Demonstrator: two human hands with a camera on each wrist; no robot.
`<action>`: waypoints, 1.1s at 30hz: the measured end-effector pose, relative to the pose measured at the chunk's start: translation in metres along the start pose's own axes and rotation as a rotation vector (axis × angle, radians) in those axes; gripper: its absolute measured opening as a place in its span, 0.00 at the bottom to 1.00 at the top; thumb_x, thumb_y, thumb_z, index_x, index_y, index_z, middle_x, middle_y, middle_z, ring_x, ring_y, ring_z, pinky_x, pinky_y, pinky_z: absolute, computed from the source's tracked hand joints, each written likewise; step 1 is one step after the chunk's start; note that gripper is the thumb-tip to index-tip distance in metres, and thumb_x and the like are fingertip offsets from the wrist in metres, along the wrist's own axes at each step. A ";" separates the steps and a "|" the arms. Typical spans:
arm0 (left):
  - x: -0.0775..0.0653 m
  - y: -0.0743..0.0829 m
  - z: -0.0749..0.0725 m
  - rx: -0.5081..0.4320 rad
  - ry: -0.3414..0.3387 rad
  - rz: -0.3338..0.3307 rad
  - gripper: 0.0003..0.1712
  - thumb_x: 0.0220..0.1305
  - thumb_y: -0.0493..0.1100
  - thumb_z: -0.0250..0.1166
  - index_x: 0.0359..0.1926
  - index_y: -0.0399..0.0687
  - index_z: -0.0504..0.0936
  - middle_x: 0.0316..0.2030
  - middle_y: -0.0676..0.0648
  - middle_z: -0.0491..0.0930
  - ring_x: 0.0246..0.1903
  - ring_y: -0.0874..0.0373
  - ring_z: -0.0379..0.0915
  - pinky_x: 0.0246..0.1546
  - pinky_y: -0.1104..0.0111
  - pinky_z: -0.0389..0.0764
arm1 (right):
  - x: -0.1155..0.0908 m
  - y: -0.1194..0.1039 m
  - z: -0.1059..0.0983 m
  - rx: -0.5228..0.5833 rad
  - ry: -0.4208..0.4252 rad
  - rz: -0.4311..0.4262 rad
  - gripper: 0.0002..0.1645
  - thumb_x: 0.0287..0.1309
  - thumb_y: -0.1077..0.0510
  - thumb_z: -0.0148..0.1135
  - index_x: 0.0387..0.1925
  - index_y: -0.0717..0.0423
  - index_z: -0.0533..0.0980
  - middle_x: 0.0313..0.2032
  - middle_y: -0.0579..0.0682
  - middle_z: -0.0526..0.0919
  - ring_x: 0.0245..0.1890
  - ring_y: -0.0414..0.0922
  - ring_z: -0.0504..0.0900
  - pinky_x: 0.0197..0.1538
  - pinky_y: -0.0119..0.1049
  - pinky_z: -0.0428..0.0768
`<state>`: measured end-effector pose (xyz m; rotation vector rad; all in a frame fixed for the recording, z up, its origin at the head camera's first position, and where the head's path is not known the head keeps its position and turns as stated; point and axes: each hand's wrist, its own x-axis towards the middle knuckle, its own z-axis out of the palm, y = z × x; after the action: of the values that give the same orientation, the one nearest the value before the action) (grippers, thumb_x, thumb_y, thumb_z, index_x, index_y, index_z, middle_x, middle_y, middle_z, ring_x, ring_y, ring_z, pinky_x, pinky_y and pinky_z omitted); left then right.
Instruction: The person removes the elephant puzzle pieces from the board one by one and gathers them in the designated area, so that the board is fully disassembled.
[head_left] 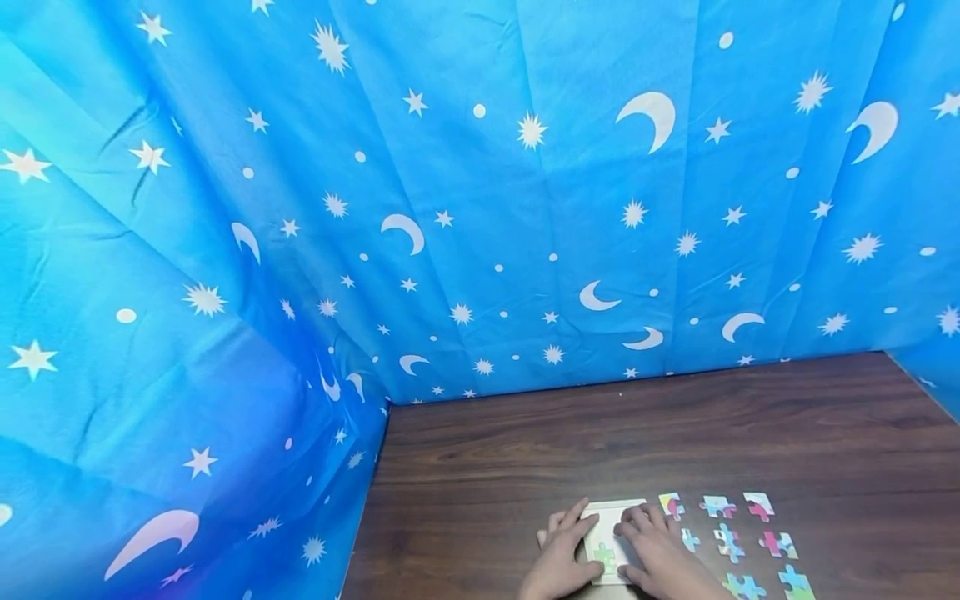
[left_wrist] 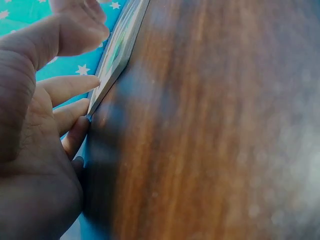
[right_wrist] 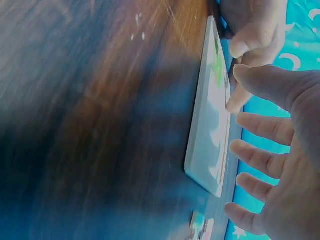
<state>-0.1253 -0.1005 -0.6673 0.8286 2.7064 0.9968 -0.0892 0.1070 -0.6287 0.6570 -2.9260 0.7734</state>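
Note:
A pale, shallow puzzle tray [head_left: 609,528] lies on the table between the two hands. One green puzzle piece [head_left: 603,553] sits inside its near left corner. My left hand [head_left: 558,554] rests at the tray's left side, its fingers stretched along the edge and its thumb near the green piece. In the left wrist view, fingertips touch the tray's rim [left_wrist: 111,82]. Over the tray's right part is my right hand [head_left: 654,552], hiding some of it. The right wrist view shows the right hand's fingers [right_wrist: 257,159] spread, with nothing held, beside the tray [right_wrist: 202,135].
Several loose puzzle pieces [head_left: 729,543] lie in rough rows to the right of the tray, partly behind the right hand. The dark wooden table [head_left: 480,467] meets a blue star-and-moon cloth [head_left: 465,208] at the back and left.

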 end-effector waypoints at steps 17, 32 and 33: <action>0.001 0.010 -0.008 0.153 -0.049 0.021 0.52 0.34 0.46 0.79 0.69 0.53 0.76 0.73 0.52 0.64 0.60 0.59 0.60 0.41 0.71 0.56 | 0.009 0.007 0.012 -0.003 0.007 -0.071 0.23 0.41 0.49 0.80 0.37 0.53 0.80 0.45 0.53 0.74 0.50 0.61 0.71 0.43 0.67 0.71; 0.000 0.000 -0.009 0.009 -0.131 -0.060 0.53 0.41 0.54 0.82 0.72 0.54 0.73 0.75 0.57 0.59 0.62 0.61 0.57 0.45 0.68 0.58 | 0.009 0.010 0.019 0.016 0.006 -0.056 0.18 0.40 0.52 0.80 0.30 0.47 0.78 0.49 0.55 0.74 0.51 0.65 0.71 0.42 0.72 0.72; 0.001 -0.001 -0.008 0.005 -0.131 -0.065 0.54 0.41 0.54 0.82 0.72 0.55 0.72 0.75 0.57 0.59 0.62 0.61 0.57 0.45 0.68 0.58 | 0.010 0.010 0.019 0.011 0.007 -0.051 0.17 0.40 0.51 0.80 0.31 0.47 0.78 0.50 0.57 0.74 0.51 0.66 0.71 0.43 0.73 0.71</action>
<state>-0.1291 -0.1047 -0.6613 0.7723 2.6090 0.8895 -0.1012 0.1021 -0.6485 0.7249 -2.8888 0.7858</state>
